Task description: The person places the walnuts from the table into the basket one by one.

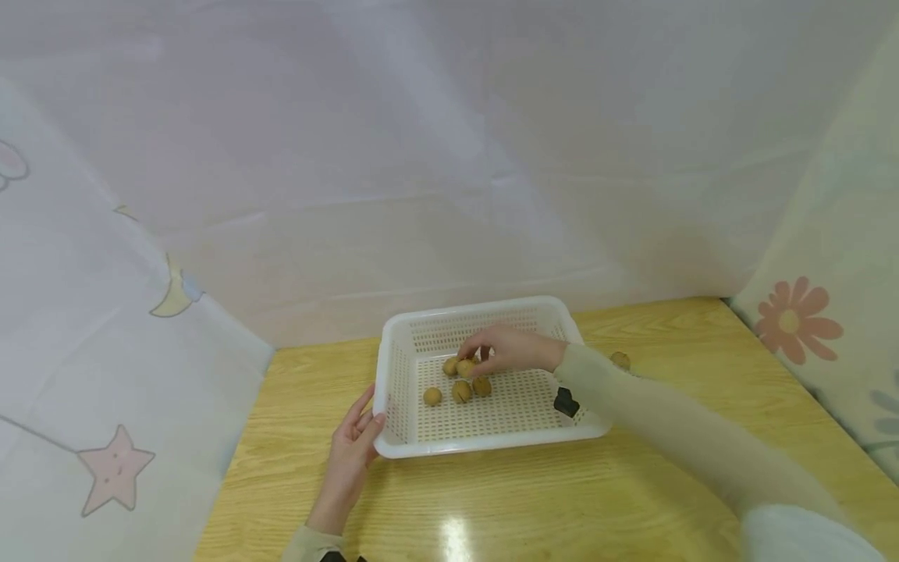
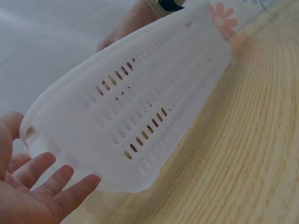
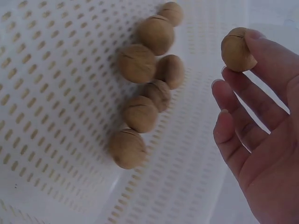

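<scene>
A white perforated plastic basket [image 1: 492, 443] sits on the wooden table, its far side close to the wall sheet. My left hand [image 1: 353, 445] holds the basket's left end, with the thumb over the rim and the fingers along the outer wall. Inside the basket, my right hand [image 1: 516, 347] pinches a walnut [image 3: 237, 50] between thumb and fingertips. Several walnuts [image 3: 140, 114] lie in an uneven row on the basket floor in the right wrist view. From the head, one walnut [image 1: 432, 396] sits a little apart at the left.
Another walnut [image 1: 620, 360] is on the table just beyond the basket's right end, partly behind the right sleeve [image 1: 674, 421]. Pale printed sheets [image 1: 421, 195] hang behind and at both sides of the wooden table [image 1: 295, 414].
</scene>
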### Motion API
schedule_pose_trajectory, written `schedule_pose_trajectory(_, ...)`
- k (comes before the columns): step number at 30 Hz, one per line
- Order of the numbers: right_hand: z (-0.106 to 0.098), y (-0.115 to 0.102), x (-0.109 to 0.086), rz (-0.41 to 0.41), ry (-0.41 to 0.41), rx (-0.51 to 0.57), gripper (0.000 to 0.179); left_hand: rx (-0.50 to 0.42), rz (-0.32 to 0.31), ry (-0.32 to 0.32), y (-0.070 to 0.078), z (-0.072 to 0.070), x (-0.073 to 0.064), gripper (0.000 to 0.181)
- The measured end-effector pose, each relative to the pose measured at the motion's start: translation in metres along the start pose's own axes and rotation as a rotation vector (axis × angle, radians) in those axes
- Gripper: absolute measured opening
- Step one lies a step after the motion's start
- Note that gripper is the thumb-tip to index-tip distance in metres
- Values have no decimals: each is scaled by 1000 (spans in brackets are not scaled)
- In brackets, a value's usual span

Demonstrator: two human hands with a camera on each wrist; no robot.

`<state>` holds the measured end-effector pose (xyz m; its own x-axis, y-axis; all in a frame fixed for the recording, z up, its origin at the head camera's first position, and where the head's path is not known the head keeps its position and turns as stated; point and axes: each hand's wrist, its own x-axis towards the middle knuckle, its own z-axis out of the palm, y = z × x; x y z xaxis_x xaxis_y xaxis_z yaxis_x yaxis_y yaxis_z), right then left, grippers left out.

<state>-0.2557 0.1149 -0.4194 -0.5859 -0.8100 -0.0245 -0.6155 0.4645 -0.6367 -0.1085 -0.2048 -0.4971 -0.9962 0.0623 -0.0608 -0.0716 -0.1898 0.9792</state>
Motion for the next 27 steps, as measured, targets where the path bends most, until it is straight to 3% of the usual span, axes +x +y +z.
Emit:
schedule_pose_trajectory(11,26,28,19,135,-33,1,29,10,1,-1,1,0,-1,63)
schedule_pose_trajectory(19,33,39,27,136,-40,-23,25,21,0,-4,0,0,0,64)
schedule_pose_trajectory(27,33,40,33,142,-90,-125,28,9,-11,8,0,0,1,63)
